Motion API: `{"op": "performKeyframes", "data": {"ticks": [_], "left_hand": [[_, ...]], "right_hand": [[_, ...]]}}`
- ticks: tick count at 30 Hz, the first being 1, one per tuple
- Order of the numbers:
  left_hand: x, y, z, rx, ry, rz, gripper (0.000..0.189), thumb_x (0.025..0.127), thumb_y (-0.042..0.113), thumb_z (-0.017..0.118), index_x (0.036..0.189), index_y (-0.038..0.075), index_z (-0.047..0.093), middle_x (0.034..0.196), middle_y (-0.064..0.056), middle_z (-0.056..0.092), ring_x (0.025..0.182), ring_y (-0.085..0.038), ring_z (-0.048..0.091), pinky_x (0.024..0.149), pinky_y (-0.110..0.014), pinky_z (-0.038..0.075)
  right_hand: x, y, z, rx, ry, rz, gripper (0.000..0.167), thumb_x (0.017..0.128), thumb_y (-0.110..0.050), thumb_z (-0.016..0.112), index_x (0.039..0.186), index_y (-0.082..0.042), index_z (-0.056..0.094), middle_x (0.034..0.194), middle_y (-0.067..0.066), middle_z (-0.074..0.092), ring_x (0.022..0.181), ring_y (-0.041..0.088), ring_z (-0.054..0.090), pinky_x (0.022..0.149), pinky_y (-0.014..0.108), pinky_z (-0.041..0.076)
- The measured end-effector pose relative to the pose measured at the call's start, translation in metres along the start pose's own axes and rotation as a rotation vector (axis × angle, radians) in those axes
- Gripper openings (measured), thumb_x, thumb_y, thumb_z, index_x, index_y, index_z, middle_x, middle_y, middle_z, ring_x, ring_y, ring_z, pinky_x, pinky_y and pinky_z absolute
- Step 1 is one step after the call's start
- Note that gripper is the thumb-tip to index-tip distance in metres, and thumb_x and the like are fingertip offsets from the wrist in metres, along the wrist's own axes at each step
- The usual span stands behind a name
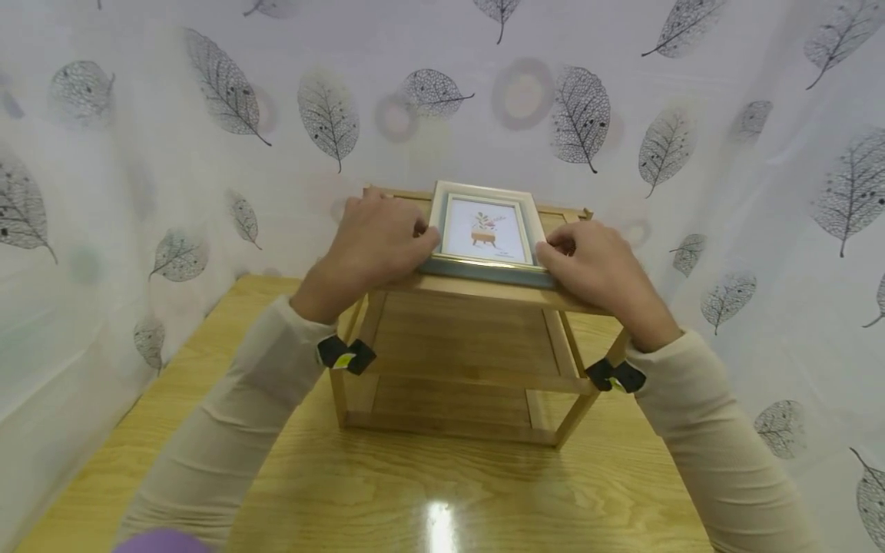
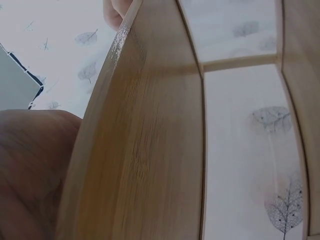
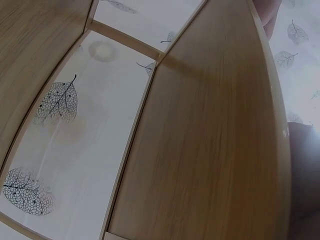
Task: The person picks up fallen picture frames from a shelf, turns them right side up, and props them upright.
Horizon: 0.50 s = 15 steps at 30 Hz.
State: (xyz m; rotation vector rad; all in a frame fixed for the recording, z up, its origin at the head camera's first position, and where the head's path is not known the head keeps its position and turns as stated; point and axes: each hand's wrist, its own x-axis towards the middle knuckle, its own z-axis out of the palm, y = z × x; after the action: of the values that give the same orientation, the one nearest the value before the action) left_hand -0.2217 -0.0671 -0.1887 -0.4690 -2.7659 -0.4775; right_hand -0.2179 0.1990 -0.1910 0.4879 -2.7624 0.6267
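A wooden shelf (image 1: 470, 330) has a picture frame (image 1: 492, 226) on top. The frame sits between the left hand (image 1: 382, 236) and the right hand (image 1: 596, 259), both touching it. Bent fingers pinch its left and right sides; I cannot tell which way is longer.

A glossy, yellowish wood-grain worktop (image 1: 387, 484) is carrying a tiered wooden shelf (image 1: 463, 338) that is standing upright on its legs, while a picture frame (image 1: 484, 230) is lying picture side up on the shelf's top board, near its front edge.
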Motion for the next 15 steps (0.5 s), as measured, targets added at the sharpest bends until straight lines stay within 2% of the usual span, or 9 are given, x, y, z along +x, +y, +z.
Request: {"op": "performKeyframes", "data": {"ticks": [5, 15], "left_hand": [[-0.0008, 0.001, 0.0006, 0.004, 0.018, 0.013, 0.039, 0.098, 0.03, 0.054, 0.063, 0.012, 0.052, 0.066, -0.005, 0.053, 0.097, -0.032, 0.049, 0.085, -0.046, 0.037], [-0.0014, 0.0022, 0.0009, 0.029, 0.071, 0.064, 0.039, 0.097, 0.025, 0.052, 0.061, 0.011, 0.052, 0.066, -0.005, 0.057, 0.094, -0.033, 0.051, 0.081, -0.043, 0.04]], "right_hand": [[-0.0016, -0.0009, 0.0006, -0.009, 0.001, -0.001, 0.036, 0.098, -0.027, 0.053, 0.103, 0.003, 0.073, 0.097, 0.017, 0.068, 0.087, 0.029, 0.057, 0.076, 0.041, 0.044], [-0.0025, -0.0013, 0.0027, -0.002, 0.07, -0.005, 0.029, 0.098, -0.024, 0.053, 0.093, 0.0, 0.069, 0.085, 0.013, 0.06, 0.078, 0.029, 0.052, 0.068, 0.039, 0.038]]}}
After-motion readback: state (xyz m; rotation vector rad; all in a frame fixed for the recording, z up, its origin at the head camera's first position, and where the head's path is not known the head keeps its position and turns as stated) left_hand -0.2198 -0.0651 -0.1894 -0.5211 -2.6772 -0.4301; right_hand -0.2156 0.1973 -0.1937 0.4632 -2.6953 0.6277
